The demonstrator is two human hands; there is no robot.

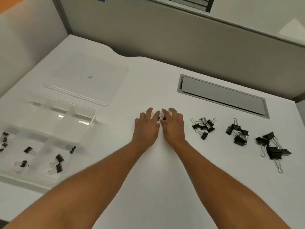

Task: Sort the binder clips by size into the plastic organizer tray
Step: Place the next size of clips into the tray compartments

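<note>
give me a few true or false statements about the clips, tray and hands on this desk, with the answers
1. Three separate piles of binder clips lie to the right of the hands. True.
2. The organizer tray holds no clips. False: several clips lie in its near compartments.
3. Both hands, left hand and right hand, meet over small clips mid-desk. True.
4. The clear lid sits on the tray. False: it lies on the desk beyond it.
5. The rightmost pile has the smallest clips. False: they look the largest.
</note>
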